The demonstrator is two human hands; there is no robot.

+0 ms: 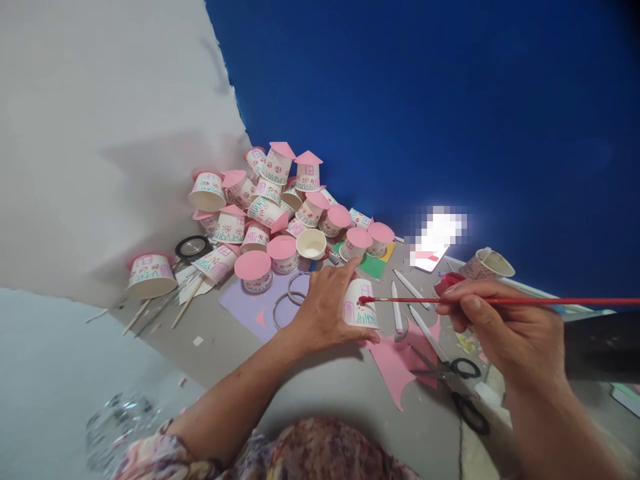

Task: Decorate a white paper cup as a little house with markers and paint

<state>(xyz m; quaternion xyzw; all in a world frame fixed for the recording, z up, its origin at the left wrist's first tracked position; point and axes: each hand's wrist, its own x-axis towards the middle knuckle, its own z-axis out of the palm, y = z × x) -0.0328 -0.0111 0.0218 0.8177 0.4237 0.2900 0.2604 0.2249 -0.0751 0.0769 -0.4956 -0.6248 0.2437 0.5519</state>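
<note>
Paper cup (361,310), white with a pink window and door and green strokes, sits inside the left grip (325,310), which is clamped around it, one finger along the far side and the thumb along the near side. Whether the cup touches the surface (320,387) cannot be told. The right grip (515,327) is closed on a red paintbrush (525,302), whose red-loaded tip is at the cup's painted side. A rounded red object (447,283) shows at the right grip's fingertips; whether it is held is unclear.

Between the two grips lie white markers (397,308), cut pink paper (393,367) and scissors (444,368) with black handles. Just left of the left grip, a purple sheet (245,303) bears grey rings (275,315). Beyond that grip is a heap of decorated cups (267,213) with pink tops, and a plain cup (311,245) stands near its fingers. Well to its left is a black roll (193,249). Beyond the right grip stands a patterned container (485,265).
</note>
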